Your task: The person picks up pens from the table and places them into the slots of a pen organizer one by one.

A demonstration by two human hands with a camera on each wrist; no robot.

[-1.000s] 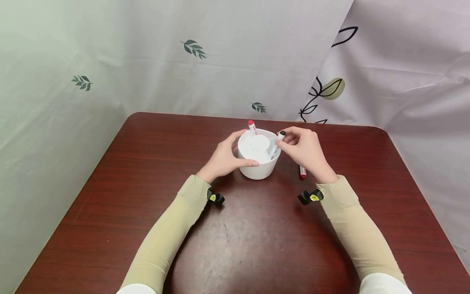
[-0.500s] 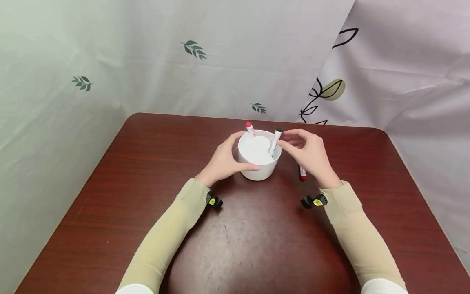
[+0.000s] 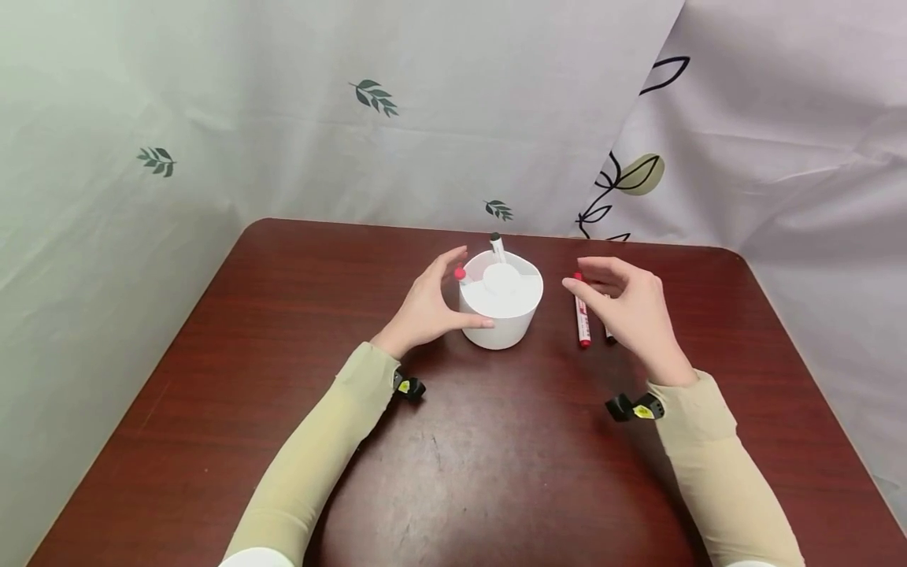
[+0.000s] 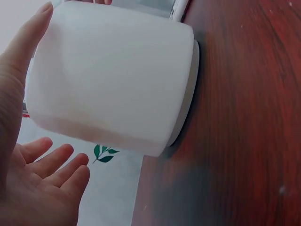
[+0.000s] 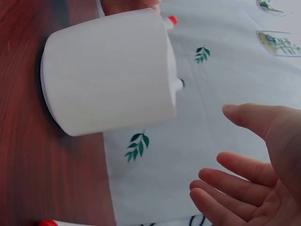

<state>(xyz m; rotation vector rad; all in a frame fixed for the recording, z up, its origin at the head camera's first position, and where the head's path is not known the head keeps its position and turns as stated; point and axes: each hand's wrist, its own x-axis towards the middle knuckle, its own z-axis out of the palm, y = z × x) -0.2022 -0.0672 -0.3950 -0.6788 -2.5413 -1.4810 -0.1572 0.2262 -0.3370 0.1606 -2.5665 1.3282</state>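
The left hand (image 3: 423, 311) is curved loosely about the left side of a white, round, smooth-walled container (image 3: 505, 327), its grip slack: the thumb lies along the near wall by the rim, though whether it presses there cannot be told, and the left wrist view shows a gap between the relaxed fingers and the wall. The right hand (image 3: 634, 307) grasps nothing; its thumb and fingers are parted in the air, well apart from the container's right side. The container stands upright on a dark red-brown wooden desk (image 3: 468, 457), near the far edge and about midway between the two rounded far corners. Inside it lean two white markers, a red-tipped one (image 3: 460, 275) at the left rim and a black-tipped one (image 3: 497, 246) at the far side. Between the container and the desk's right edge lie a red-and-white marker (image 3: 583, 319) and, just beside it, a dark-ended marker (image 3: 610, 336) mostly hidden by the right hand. Pale beige sleeves cover both forearms, a small black device with a yellow mark at each wrist. Beyond the far edge hangs pale cloth (image 3: 283, 142) printed with leaf sprigs.
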